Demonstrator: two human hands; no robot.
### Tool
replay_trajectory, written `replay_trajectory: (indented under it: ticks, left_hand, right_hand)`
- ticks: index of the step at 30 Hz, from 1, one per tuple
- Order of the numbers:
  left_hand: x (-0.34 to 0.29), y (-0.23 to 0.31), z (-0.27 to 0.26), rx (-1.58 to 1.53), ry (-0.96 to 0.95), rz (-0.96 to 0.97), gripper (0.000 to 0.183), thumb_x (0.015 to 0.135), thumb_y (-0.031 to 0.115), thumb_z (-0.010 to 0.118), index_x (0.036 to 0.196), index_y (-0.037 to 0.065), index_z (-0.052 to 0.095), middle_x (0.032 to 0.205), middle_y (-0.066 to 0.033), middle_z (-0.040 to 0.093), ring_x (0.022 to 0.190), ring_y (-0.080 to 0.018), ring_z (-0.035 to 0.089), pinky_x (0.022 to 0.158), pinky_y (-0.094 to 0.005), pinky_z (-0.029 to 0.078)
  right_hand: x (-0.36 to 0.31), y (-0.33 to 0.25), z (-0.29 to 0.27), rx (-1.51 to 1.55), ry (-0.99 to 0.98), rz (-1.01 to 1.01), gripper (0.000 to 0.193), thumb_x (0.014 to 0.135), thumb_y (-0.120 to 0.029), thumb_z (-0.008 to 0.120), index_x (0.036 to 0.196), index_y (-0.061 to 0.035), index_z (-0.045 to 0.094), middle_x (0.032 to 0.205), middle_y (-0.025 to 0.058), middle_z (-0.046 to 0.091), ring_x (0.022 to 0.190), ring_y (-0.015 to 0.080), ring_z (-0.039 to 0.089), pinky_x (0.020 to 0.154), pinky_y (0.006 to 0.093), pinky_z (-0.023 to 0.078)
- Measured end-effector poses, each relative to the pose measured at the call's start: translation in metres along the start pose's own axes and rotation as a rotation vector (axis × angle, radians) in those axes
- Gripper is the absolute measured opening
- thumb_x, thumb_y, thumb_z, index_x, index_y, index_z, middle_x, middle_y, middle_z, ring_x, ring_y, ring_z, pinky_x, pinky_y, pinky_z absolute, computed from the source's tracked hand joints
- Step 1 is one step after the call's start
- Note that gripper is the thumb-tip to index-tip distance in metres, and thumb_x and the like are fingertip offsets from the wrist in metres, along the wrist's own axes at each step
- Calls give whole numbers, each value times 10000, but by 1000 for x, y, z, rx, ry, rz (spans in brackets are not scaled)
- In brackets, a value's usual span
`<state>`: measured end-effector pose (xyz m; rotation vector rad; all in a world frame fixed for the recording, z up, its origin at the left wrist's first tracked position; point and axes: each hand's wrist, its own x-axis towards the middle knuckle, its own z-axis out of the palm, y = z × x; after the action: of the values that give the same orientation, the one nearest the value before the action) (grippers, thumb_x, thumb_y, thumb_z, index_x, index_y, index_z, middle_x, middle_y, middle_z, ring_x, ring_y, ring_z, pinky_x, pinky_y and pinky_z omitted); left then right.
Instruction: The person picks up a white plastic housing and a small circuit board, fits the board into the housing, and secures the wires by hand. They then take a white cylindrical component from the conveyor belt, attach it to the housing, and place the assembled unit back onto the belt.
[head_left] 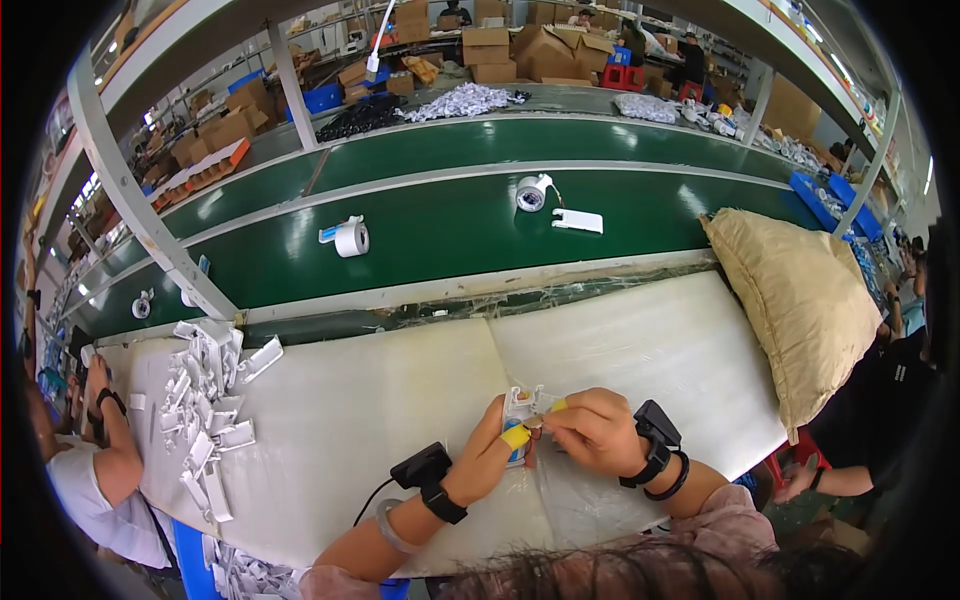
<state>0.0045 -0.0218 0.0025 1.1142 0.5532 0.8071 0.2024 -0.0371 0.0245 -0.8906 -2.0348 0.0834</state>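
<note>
Over the near middle of the padded table, my left hand [478, 455] is closed around a small white plastic housing [520, 400] with a blue part [516, 458] inside it. Thin reddish wires [533, 437] show beside the housing. My right hand [600, 430] comes in from the right, with thumb and forefinger pinched together at the housing's edge. What sits between those fingertips is too small to make out. Yellow wrapping covers fingertips on both hands. To the left lies a pile of white plastic covers [205, 415].
Beyond the table runs a green conveyor belt [440, 230] carrying white round lamp-like units [351, 238] and a white cover [578, 221]. A stuffed beige sack [795, 310] rests at the right edge. A metal post [150, 205] rises at left. Co-workers sit on both sides.
</note>
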Motion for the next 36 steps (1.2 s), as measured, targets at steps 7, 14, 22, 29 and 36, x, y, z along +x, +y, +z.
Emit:
replay_trajectory:
  ticks: [7, 14, 22, 29, 36]
  left_hand:
    - [-3, -6, -1, 101, -11, 14, 361, 924, 59, 373, 1284, 36, 375, 968, -59, 525, 801, -134, 540, 735, -282, 482]
    - [-4, -3, 2, 114, -25, 1, 327, 926, 67, 394, 1251, 34, 395, 943, -57, 527, 795, -122, 529, 741, -280, 473]
    - [-3, -5, 2, 138, -21, 25, 301, 928, 74, 399, 1227, 38, 400, 921, -53, 521, 785, -120, 515, 736, -275, 458]
    - [-3, -2, 4, 125, -25, 12, 287, 933, 94, 412, 1215, 38, 401, 910, -50, 512, 784, -115, 503, 739, -275, 452]
    - [-3, -2, 5, 140, -17, 15, 265, 938, 106, 411, 1195, 39, 403, 915, -48, 510, 784, -112, 501, 733, -271, 453]
  right_hand:
    - [-2, -1, 3, 4, 34, -22, 251, 646, -16, 779, 865, -76, 673, 784, 64, 611, 621, 232, 587, 539, 321, 467]
    - [-4, -3, 2, -27, 41, -12, 256, 634, -27, 767, 870, -79, 682, 797, 58, 599, 655, 232, 599, 582, 338, 483]
    - [-4, -1, 3, -26, 45, -13, 248, 638, -25, 767, 864, -78, 680, 799, 62, 599, 656, 235, 600, 585, 340, 487]
    - [-2, -2, 2, -21, 58, -17, 250, 641, -2, 767, 858, -83, 673, 788, 66, 598, 631, 235, 580, 550, 327, 464]
    - [-3, -2, 2, -26, 53, -20, 262, 634, -4, 769, 866, -83, 677, 799, 64, 603, 636, 236, 586, 554, 326, 466]
